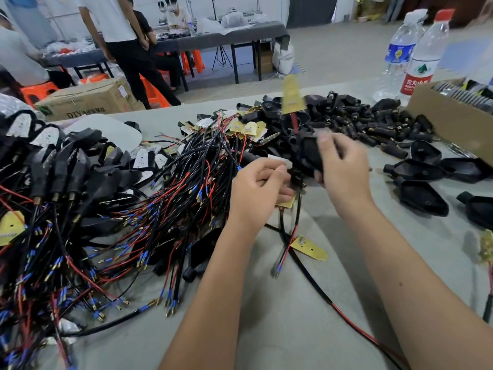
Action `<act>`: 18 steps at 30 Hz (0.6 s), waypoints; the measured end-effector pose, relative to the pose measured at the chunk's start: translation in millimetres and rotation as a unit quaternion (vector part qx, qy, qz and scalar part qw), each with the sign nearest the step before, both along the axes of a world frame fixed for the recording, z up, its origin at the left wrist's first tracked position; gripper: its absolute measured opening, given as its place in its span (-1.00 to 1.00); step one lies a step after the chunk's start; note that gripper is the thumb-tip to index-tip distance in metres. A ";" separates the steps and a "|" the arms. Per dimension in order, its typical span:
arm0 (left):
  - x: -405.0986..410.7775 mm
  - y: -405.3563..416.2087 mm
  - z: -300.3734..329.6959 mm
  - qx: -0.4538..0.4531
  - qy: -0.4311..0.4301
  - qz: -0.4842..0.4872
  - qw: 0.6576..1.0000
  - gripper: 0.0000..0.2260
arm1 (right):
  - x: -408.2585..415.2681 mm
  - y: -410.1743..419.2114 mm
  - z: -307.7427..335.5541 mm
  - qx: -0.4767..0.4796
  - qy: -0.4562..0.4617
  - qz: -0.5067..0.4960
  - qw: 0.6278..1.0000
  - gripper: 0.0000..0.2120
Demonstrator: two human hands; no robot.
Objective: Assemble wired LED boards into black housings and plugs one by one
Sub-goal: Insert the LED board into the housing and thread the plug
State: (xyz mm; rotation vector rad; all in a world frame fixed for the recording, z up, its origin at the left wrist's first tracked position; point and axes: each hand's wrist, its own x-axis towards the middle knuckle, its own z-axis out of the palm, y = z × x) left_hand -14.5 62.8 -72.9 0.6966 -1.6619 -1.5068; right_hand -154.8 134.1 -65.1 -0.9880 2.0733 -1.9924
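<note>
Over a grey-covered worktable [293, 329], the right hand [344, 169] is gripping a black teardrop-shaped plastic housing [309, 153], while the left hand [256, 188] is pinching a small black plug [296, 178] just beside it. A yellow LED board [292, 94] on red wire is sticking up behind. The parts look light; the thin board is probably fragile, best taken by its edges, the stiff housing by its sides.
</note>
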 end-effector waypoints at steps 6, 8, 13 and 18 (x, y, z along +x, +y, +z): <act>4.1 -8.1 5.5 0.096 0.035 0.037 0.994 -0.82 | 23.4 -11.1 -4.2 0.016 0.097 0.091 0.991 -0.64; 7.0 -11.3 4.3 0.102 0.026 0.036 0.994 -0.83 | 25.2 -12.6 -5.5 0.023 0.088 0.106 0.990 -0.60; 10.6 -15.2 3.0 0.109 0.032 0.044 0.993 -0.95 | 20.4 -13.0 -8.0 0.071 0.046 0.117 0.990 -0.73; 10.2 -15.4 -0.1 0.069 0.033 0.064 0.995 -0.95 | 12.7 -8.1 -9.4 0.111 0.012 0.210 0.971 -0.76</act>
